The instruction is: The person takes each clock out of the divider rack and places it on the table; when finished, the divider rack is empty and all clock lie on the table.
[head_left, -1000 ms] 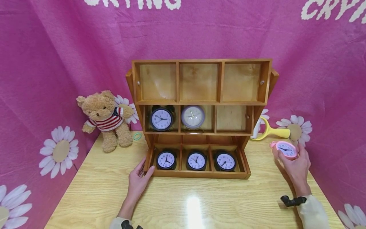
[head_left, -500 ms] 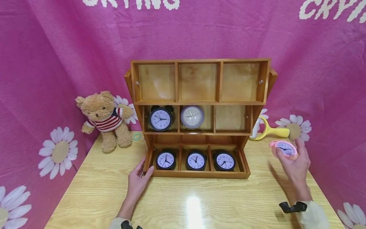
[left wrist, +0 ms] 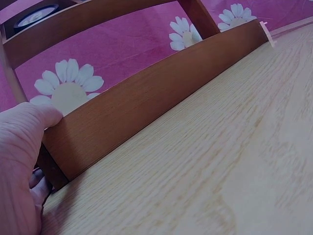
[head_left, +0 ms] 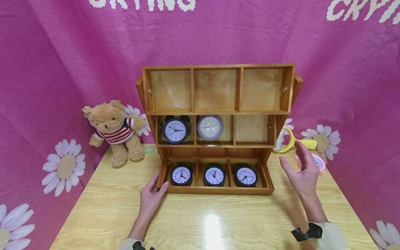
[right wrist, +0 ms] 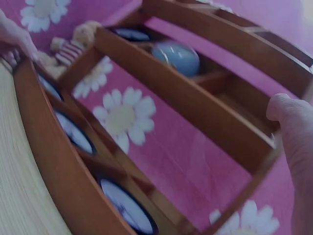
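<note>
Here's the ground: a pale wood-grain table (head_left: 250, 218), a bright glare glowing near its front edge, closed in by magenta cloth (head_left: 218, 41) printed with big white daisies (head_left: 64, 167). At the left sits a teddy bear (head_left: 114, 133) in a striped sweater, a small green ring (head_left: 149, 149) lying just beside its foot. A yellow handle (head_left: 304, 144) juts out past the far right.

Centre stage, the three-tiered wooden shelf (head_left: 218, 190)! In the middle tier, a black alarm clock (head_left: 175, 130) fills the left compartment and a lilac clock (head_left: 210, 127) the centre one; along the bottom, three dark clocks (head_left: 214, 176), one per compartment.

Writing? White puffy lettering (head_left: 353, 12) runs off the top right, "CRYI" as far as I can read it, and more letters, cropped at the top, end in "ING". Black numerals ring the dials; any finer print is too small for me.

To the hands! The left hand (head_left: 150, 198) grips the shelf's lower left corner, thumb over the front board, fingers round the end. The right hand (head_left: 301, 175) is raised over the table, thumb and fingers spread well apart, its grasp unfilled. Just behind it is the pink clock (head_left: 319, 162), on the table's right side, half hidden; whether they touch, I honestly can't tell from here.
</note>
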`<control>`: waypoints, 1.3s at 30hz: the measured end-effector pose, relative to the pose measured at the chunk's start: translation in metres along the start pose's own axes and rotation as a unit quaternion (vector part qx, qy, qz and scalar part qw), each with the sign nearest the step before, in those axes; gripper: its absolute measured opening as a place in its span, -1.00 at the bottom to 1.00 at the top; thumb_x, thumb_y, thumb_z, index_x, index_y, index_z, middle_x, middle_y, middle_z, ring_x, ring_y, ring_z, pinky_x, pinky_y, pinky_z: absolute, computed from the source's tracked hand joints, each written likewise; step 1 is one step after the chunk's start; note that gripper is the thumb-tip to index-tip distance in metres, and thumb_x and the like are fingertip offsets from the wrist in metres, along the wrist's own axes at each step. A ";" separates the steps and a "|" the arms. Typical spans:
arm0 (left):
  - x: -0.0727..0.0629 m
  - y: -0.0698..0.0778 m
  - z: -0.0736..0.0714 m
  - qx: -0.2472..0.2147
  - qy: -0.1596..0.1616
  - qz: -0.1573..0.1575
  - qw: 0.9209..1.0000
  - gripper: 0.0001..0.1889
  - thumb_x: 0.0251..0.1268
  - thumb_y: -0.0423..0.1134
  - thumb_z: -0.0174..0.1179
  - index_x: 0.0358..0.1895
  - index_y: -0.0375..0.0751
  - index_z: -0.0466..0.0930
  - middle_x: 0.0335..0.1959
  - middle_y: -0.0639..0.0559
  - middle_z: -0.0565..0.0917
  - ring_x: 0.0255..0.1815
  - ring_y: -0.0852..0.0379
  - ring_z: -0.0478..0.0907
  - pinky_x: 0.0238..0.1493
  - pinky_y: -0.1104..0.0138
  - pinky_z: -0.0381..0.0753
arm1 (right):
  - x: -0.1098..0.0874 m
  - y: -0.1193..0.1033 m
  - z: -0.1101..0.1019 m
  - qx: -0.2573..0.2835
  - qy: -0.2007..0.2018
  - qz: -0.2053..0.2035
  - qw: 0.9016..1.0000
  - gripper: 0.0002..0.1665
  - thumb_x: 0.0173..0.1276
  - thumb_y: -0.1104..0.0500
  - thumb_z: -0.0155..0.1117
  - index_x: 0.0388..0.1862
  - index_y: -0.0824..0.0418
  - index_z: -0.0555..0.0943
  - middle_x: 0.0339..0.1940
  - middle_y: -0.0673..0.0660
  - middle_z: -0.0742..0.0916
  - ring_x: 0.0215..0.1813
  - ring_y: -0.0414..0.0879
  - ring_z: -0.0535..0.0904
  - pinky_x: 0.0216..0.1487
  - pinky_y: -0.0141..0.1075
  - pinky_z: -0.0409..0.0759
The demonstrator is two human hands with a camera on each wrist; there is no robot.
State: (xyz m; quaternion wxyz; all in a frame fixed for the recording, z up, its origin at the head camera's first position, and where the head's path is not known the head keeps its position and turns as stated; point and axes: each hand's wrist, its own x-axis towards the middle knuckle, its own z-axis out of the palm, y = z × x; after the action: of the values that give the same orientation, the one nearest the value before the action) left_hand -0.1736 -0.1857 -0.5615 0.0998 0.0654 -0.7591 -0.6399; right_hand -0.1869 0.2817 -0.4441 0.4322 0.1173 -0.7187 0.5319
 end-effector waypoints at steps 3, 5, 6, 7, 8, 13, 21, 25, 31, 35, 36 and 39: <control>0.001 0.001 0.001 0.003 0.001 -0.007 1.000 -0.32 0.41 -0.34 0.36 0.53 -0.38 0.34 0.48 -0.30 0.42 0.48 -0.17 0.38 0.48 0.01 0.30 | 0.002 -0.018 0.018 0.034 -0.031 -0.034 0.998 -0.19 -0.02 0.67 0.39 0.32 0.66 0.46 0.31 0.33 0.67 0.36 -0.12 0.58 0.41 -0.39 0.47; 0.001 0.002 0.002 0.005 0.001 -0.009 1.000 -0.32 0.42 -0.35 0.36 0.53 -0.40 0.34 0.48 -0.31 0.42 0.48 -0.17 0.39 0.47 0.02 0.31 | 0.003 -0.028 0.030 0.050 -0.050 -0.052 0.996 -0.16 -0.06 0.68 0.39 0.33 0.67 0.44 0.30 0.51 0.62 0.39 -0.04 0.58 0.43 -0.33 0.47; 0.001 0.002 0.002 0.004 0.002 -0.007 1.000 -0.32 0.41 -0.35 0.36 0.53 -0.39 0.34 0.48 -0.30 0.43 0.47 -0.16 0.40 0.47 0.02 0.32 | 0.004 -0.031 0.036 0.056 -0.058 -0.059 0.995 -0.14 -0.08 0.68 0.39 0.33 0.68 0.43 0.28 0.58 0.60 0.38 -0.03 0.58 0.43 -0.31 0.47; 0.001 0.002 0.002 0.001 0.002 -0.003 1.000 -0.32 0.41 -0.34 0.37 0.53 -0.37 0.36 0.48 -0.29 0.44 0.47 -0.15 0.41 0.46 0.04 0.33 | 0.004 -0.036 0.041 0.058 -0.067 -0.064 0.994 -0.12 -0.10 0.68 0.40 0.33 0.69 0.43 0.27 0.62 0.58 0.39 -0.04 0.57 0.44 -0.29 0.48; 0.000 0.003 0.002 0.000 0.002 0.001 1.000 -0.32 0.41 -0.32 0.38 0.53 -0.36 0.37 0.47 -0.28 0.45 0.46 -0.14 0.42 0.45 0.04 0.34 | 0.005 -0.040 0.046 0.059 -0.076 -0.069 0.993 -0.10 -0.12 0.68 0.40 0.33 0.69 0.42 0.26 0.66 0.56 0.40 -0.05 0.57 0.44 -0.27 0.48; -0.001 0.009 0.002 -0.005 0.001 0.010 1.000 -0.32 0.39 -0.32 0.39 0.52 -0.36 0.38 0.47 -0.28 0.46 0.45 -0.15 0.43 0.45 0.03 0.35 | 0.006 -0.043 0.072 0.067 -0.114 -0.064 0.989 -0.05 -0.09 0.62 0.50 0.39 0.58 0.45 0.33 0.53 0.59 0.41 -0.06 0.56 0.41 -0.30 0.50; 0.003 -0.001 0.001 0.004 0.000 0.020 1.000 -0.32 0.39 -0.28 0.40 0.52 -0.34 0.39 0.47 -0.27 0.45 0.47 -0.15 0.41 0.46 0.01 0.34 | 0.011 -0.062 0.117 0.067 -0.145 -0.079 0.984 -0.04 -0.09 0.59 0.58 0.37 0.62 0.44 0.34 0.55 0.58 0.31 0.45 0.52 0.40 -0.16 0.52; 0.002 -0.003 0.001 0.011 0.002 0.024 1.000 -0.32 0.39 -0.25 0.41 0.51 -0.32 0.41 0.47 -0.25 0.47 0.46 -0.15 0.42 0.44 0.13 0.39 | 0.012 -0.057 0.135 0.046 -0.157 -0.069 0.984 -0.01 -0.04 0.47 0.66 0.43 0.50 0.46 0.38 0.44 0.60 0.33 0.38 0.56 0.38 -0.15 0.53; 0.000 -0.003 -0.001 0.000 0.001 0.025 1.000 -0.32 0.40 -0.24 0.41 0.52 -0.31 0.40 0.45 -0.25 0.49 0.42 -0.14 0.47 0.21 0.63 0.42 | 0.021 -0.057 0.158 0.001 -0.177 -0.067 0.982 -0.02 0.08 0.23 0.67 0.46 0.46 0.45 0.42 0.39 0.59 0.37 0.28 0.57 0.35 0.09 0.55; 0.001 -0.002 -0.001 0.001 -0.003 0.028 1.000 -0.31 0.40 -0.23 0.40 0.53 -0.31 0.39 0.46 -0.26 0.48 0.44 -0.15 0.45 0.18 0.67 0.40 | 0.026 -0.058 0.172 -0.038 -0.185 -0.062 0.980 0.00 0.06 0.15 0.68 0.45 0.45 0.46 0.36 0.41 0.63 0.34 0.26 0.59 0.36 0.11 0.54; 0.001 -0.002 -0.001 0.002 -0.002 0.027 1.000 -0.31 0.40 -0.23 0.40 0.53 -0.31 0.39 0.46 -0.26 0.48 0.44 -0.14 0.45 0.20 0.66 0.40 | 0.027 -0.057 0.175 -0.046 -0.190 -0.057 0.979 -0.01 0.07 0.14 0.68 0.44 0.45 0.45 0.34 0.40 0.63 0.33 0.26 0.59 0.36 0.12 0.54; 0.000 -0.001 -0.001 0.008 0.000 0.027 1.000 -0.31 0.40 -0.23 0.41 0.52 -0.32 0.39 0.47 -0.26 0.47 0.45 -0.16 0.44 0.26 0.58 0.40 | 0.029 -0.057 0.182 -0.085 -0.202 -0.041 0.975 -0.01 0.08 0.13 0.67 0.44 0.43 0.43 0.30 0.40 0.64 0.29 0.27 0.59 0.33 0.13 0.56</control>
State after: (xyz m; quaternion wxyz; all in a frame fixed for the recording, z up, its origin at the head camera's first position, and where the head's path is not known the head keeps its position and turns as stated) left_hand -0.1739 -0.1868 -0.5628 0.1165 0.0456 -0.7660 -0.6306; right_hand -0.2586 0.1094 -0.3954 0.3080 0.2150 -0.8282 0.4160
